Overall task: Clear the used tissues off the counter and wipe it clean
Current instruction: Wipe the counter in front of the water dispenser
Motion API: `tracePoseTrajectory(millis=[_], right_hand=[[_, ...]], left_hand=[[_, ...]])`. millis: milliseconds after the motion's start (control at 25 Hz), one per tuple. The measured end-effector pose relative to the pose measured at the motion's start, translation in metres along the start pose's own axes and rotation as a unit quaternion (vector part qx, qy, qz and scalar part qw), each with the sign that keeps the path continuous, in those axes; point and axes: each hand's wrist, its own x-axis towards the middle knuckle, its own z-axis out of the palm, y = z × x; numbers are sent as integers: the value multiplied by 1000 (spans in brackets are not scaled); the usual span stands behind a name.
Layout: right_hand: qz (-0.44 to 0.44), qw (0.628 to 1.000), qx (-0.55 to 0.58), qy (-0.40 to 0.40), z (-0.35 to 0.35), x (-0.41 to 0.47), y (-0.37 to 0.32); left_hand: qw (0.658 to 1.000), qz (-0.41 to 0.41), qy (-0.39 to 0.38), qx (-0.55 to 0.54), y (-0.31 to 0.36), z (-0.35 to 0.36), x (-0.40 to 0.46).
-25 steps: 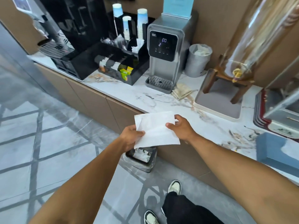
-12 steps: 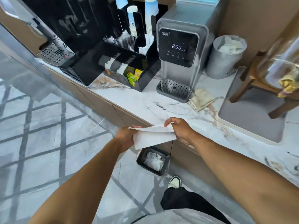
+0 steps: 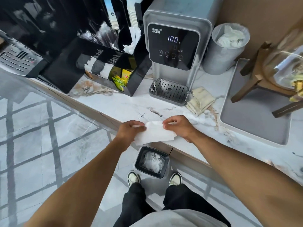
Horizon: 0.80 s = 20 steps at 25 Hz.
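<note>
Over counter edge, hands (image 3: 157,130) pinching tissue (image 3: 155,134)

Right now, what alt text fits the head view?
Both hands, left hand and right hand, hold a folded white tissue over the marble counter's front edge. A floor bin of crumpled tissues sits below; a water dispenser stands behind.

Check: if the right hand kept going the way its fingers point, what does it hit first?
The right hand points left along the counter edge; first in line is the white tissue it already pinches, then the left hand. Depth seems similar.
</note>
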Motion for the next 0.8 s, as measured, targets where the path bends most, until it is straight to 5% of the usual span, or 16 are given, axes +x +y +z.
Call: tracePoseTrajectory(millis=[360, 640, 800], right_hand=[[17, 973, -20, 231, 52, 17, -24], [78, 921, -92, 371, 68, 23, -21], [56, 896, -152, 414, 59, 43, -16]], left_hand=[[984, 120, -64, 112, 35, -20, 78], [932, 174, -160, 273, 59, 4, 114], [877, 292, -150, 351, 65, 26, 130]])
